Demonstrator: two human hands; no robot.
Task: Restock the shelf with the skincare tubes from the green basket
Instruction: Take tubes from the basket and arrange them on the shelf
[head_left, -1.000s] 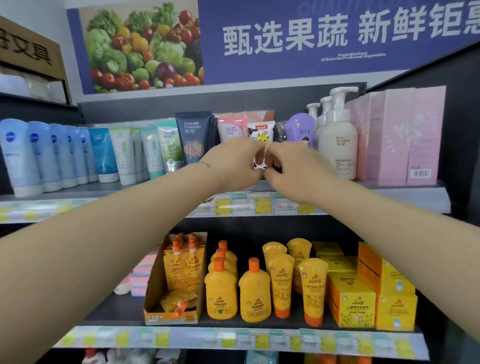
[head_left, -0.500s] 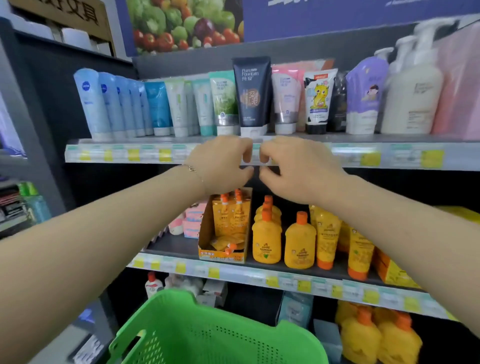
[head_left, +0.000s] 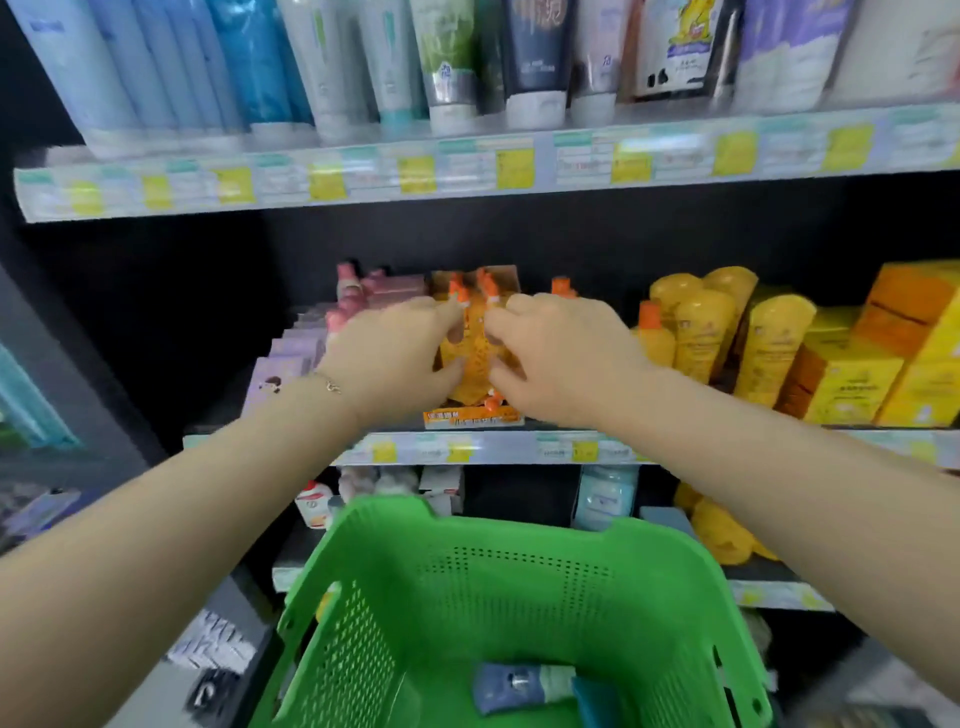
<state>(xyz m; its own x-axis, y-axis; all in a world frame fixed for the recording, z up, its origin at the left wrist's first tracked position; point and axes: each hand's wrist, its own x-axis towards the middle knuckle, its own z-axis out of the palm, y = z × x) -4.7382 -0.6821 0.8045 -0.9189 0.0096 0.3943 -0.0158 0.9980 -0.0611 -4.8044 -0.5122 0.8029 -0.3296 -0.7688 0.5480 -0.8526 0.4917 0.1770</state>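
Note:
The green basket (head_left: 519, 597) sits low in the middle, just below my arms. In its bottom lies a blue-grey skincare tube (head_left: 519, 686) with a pale cap, beside a teal item (head_left: 597, 701). The top shelf (head_left: 467, 166) carries a row of upright skincare tubes (head_left: 441, 57) in blue, teal, white and dark colours. My left hand (head_left: 395, 358) and my right hand (head_left: 561, 353) hover side by side in front of the middle shelf, fingers loosely apart, holding nothing. They partly hide a carton of orange pouches (head_left: 475, 332).
Yellow bottles (head_left: 701, 327) and yellow boxes (head_left: 857, 374) fill the middle shelf to the right. Pink and purple boxes (head_left: 301, 348) sit to its left. A lower shelf behind the basket holds small packs (head_left: 605, 493). A dark upright panel (head_left: 78, 364) stands at the left.
Both hands have come down from the top shelf to the level of the middle shelf, leaving the white tube standing there. The view has tilted down, so the basket's inside now shows.

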